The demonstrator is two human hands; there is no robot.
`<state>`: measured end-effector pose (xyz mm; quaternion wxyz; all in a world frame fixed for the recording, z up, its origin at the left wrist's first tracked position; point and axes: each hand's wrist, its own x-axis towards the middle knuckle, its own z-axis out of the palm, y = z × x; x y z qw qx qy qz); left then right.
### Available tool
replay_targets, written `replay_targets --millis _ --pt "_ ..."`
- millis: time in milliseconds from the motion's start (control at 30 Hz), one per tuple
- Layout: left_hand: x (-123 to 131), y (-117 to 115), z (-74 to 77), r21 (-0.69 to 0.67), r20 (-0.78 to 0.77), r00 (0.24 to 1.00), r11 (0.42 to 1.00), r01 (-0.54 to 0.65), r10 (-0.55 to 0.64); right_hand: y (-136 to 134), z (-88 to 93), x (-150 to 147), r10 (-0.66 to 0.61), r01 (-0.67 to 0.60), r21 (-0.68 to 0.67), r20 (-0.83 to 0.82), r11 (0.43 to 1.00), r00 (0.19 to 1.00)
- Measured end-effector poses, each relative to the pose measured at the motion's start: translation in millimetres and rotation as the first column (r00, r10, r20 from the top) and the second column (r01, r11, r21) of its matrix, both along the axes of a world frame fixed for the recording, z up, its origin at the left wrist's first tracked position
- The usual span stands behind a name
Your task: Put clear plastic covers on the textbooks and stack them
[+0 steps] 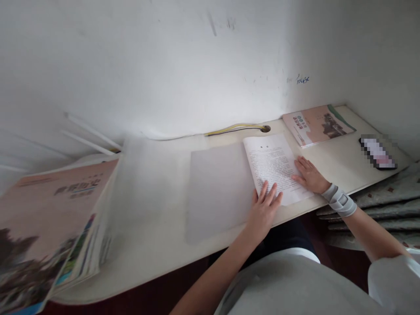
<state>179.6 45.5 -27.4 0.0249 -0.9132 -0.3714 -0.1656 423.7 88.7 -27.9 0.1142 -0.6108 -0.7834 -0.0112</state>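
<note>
A printed sheet of paper [272,164] lies on the white desk [157,236], to the right of a plain grey sheet [218,192]. My left hand [264,210] rests flat on the printed sheet's lower left corner, fingers stretched out. On the sheet's right edge lies my right hand [308,175], also flat with fingers apart. A grey band [339,200] wraps my right wrist. Neither hand holds anything.
A pink textbook [316,124] lies at the back right corner. A dark flat object [377,153] sits near the right edge. Several pink-covered books [49,227] are stacked at the left. A yellow cable [234,128] runs into a desk hole. Patterned cloth [387,201] lies under the right edge.
</note>
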Motion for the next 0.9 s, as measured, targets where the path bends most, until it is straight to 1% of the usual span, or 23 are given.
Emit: replay_targets --millis 67,100,133,233,300,400,467,600,733,900 --pt "-2.1 -4.0 4.7 -0.037 0.012 0.995 0.994 -0.099 0.099 -14.5 8.8 -9.9 0.006 -0.007 0.057 0.017 0.998 1.000" --pt "-3.8 -6.4 6.4 -0.060 0.021 0.988 0.986 -0.153 0.154 -23.9 13.8 -16.9 0.038 -0.041 0.098 0.027 0.994 0.999" --pt "-5.6 -9.0 7.5 -0.080 0.031 0.979 0.977 -0.198 0.201 -34.2 18.7 -24.9 0.096 -0.100 0.137 0.038 0.986 0.995" --pt "-10.1 -15.6 7.1 -0.101 0.051 0.958 0.956 -0.275 0.281 -62.9 27.3 -51.0 0.277 -0.284 0.240 0.062 0.928 0.959" --pt "-11.2 -18.1 5.1 -0.090 0.055 0.952 0.951 -0.295 0.301 -75.0 26.0 -65.7 0.326 -0.336 0.316 0.085 0.887 0.941" --pt "-10.5 -19.0 3.1 -0.075 0.048 0.949 0.948 -0.308 0.312 -81.5 18.3 -78.9 0.307 -0.320 0.416 0.101 0.851 0.946" --pt "-9.2 -18.9 3.7 -0.066 0.038 0.948 0.947 -0.314 0.317 -81.6 14.4 -82.6 0.270 -0.282 0.434 0.091 0.856 0.959" --pt "-6.9 -19.5 7.5 -0.057 0.014 0.945 0.943 -0.327 0.328 -81.6 15.0 -82.8 0.234 -0.254 0.388 0.099 0.886 0.967" --pt "-5.9 -20.3 9.3 -0.069 -0.007 0.946 0.943 -0.325 0.325 -83.1 19.2 -77.6 0.221 -0.253 0.355 0.128 0.900 0.967" --pt "-6.4 -19.2 8.5 -0.055 -0.045 0.963 0.962 -0.269 0.267 -82.7 19.8 -74.3 0.201 -0.235 0.322 0.135 0.917 0.970"
